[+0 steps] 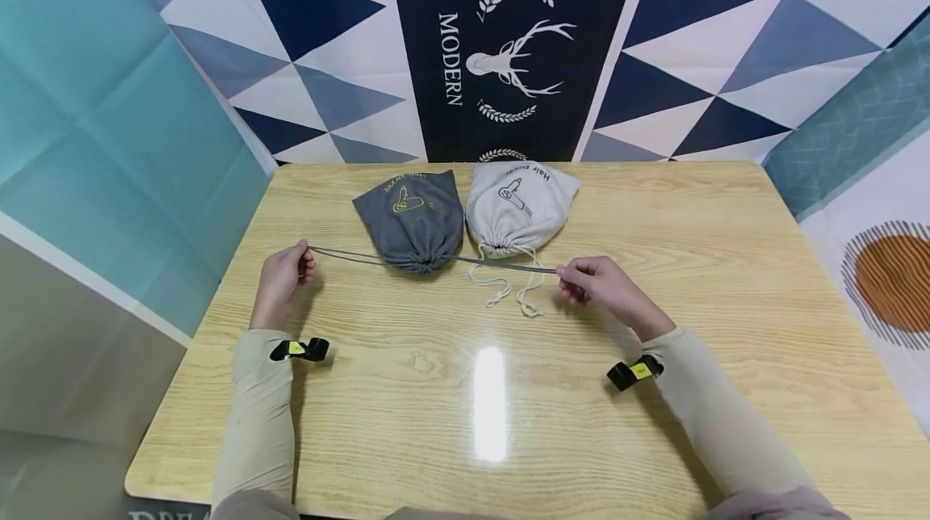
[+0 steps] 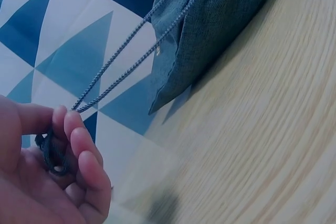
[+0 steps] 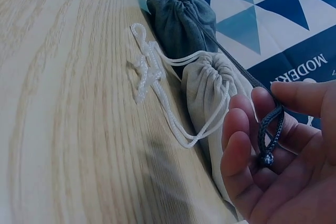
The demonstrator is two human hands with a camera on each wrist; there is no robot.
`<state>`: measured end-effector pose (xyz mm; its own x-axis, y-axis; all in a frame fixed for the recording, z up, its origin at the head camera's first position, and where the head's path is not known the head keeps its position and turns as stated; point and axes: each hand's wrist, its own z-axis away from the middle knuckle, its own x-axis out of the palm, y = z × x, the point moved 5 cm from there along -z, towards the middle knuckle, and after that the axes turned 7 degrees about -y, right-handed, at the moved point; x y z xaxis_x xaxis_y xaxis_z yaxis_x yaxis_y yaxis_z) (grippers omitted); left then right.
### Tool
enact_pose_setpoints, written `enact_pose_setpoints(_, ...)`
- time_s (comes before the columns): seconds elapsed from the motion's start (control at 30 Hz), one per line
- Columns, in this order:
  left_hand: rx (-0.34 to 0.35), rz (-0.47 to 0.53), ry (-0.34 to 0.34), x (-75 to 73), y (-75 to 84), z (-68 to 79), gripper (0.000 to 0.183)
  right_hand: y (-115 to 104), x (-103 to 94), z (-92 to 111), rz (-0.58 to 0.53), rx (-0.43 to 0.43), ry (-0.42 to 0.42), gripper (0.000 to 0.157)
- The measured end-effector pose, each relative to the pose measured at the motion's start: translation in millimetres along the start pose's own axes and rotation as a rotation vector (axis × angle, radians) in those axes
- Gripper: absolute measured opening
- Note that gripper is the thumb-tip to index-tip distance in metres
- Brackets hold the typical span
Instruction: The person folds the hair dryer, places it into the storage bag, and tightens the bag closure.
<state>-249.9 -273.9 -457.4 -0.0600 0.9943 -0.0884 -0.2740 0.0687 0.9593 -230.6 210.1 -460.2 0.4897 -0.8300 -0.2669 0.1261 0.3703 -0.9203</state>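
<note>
A dark grey drawstring bag (image 1: pixel 417 221) with a yellow hair dryer print lies near the table's back edge, its mouth gathered tight. My left hand (image 1: pixel 285 278) pinches one end of its dark drawstring (image 2: pixel 118 56), and the knotted tail hangs inside the curled fingers. At the other side my right hand (image 1: pixel 592 282) pinches the opposite drawstring end, its knot (image 3: pixel 266 159) dangling by the palm. Both cord lengths run taut from the bag's neck. Beside it sits a pale drawstring bag (image 1: pixel 519 205), also gathered, with loose white cords (image 3: pixel 152 72) on the table.
The light wooden table (image 1: pixel 407 391) extends toward me with a bright reflection in its middle. A patterned cloth wall (image 1: pixel 334 44) stands right behind the bags. Black wrist cameras (image 1: pixel 308 349) sit on both sleeves.
</note>
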Motion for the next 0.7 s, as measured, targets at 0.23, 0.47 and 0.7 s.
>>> enact_pose_setpoints(0.23,-0.02,-0.092,0.015,-4.2,0.4,3.4,0.034,1,-4.8,5,0.008,0.014,0.01,0.039)
enact_pose_setpoints(0.47,-0.066,-0.178,0.086,-7.4,-4.2,5.9,0.042,0,-9.4,10,0.054,0.037,0.036,0.039)
enact_pose_setpoints(0.7,-0.085,-0.22,0.11,-1.8,-6.2,5.3,0.045,-5,-13.2,13,0.069,0.056,0.062,0.041)
